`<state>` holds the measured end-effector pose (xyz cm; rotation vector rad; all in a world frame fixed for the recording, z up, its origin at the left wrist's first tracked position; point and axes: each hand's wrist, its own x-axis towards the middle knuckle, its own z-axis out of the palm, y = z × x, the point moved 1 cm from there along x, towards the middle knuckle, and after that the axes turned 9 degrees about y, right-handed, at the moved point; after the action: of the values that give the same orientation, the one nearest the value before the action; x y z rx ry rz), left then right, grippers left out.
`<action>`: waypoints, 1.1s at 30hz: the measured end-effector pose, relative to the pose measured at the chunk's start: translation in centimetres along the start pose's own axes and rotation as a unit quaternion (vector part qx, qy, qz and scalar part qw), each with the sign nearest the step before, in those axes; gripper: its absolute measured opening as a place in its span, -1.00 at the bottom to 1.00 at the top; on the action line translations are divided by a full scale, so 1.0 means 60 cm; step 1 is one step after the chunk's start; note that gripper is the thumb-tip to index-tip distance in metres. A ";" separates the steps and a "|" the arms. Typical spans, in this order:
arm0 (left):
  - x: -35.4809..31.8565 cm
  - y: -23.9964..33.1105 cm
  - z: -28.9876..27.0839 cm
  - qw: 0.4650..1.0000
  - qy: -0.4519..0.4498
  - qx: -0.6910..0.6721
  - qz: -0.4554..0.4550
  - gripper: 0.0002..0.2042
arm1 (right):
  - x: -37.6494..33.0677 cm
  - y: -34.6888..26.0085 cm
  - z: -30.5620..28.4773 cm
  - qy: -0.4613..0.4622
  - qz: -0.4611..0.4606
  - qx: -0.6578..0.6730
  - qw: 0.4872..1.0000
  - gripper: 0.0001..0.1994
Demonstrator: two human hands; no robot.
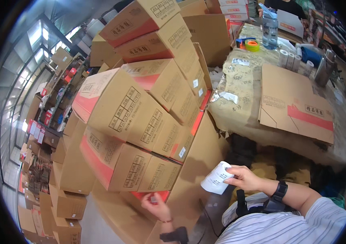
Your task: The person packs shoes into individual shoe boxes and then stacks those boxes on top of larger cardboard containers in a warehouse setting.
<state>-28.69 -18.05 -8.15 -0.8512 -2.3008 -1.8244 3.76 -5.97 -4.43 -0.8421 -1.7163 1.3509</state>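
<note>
My right hand (244,179) grips a roll of white printed labels (215,181), its loose end hanging toward the left. My left hand (156,208) is at the lower middle, its fingers bent together against the red edge of a low carton (163,195). A small pale patch shows at those fingertips; whether it is a label in the fingers or on the carton is unclear. Just above that hand rises a stack of brown-and-red cardboard cartons (134,110). Small white labels (182,152) sit on some of their sides.
On the right, a worn covered table (238,118) carries a flattened carton (295,101), tape rolls (252,44), a water bottle (269,30), white rolls (290,61) and a metal flask (325,69). More cartons (69,203) and loaded shelves (55,103) stand left. Another person (288,6) is behind the table.
</note>
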 end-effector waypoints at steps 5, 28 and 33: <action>-0.124 0.208 0.053 0.956 -0.248 -0.067 0.145 -0.54 | -0.005 -0.012 0.018 -0.064 -0.121 -0.052 0.989 -0.80; -0.159 0.174 0.087 0.925 -0.231 -0.181 0.243 -0.73 | -0.018 -0.008 0.033 0.098 0.036 -0.061 0.993 -0.71; -0.156 0.212 0.116 0.931 -0.262 -0.254 0.024 -0.26 | -0.025 0.005 0.029 0.044 -0.110 -0.119 0.986 -0.74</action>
<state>-12.96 -13.38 -2.74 -1.6241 -2.0221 -2.4582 2.95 -7.99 -5.20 -0.8031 -1.8633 0.9633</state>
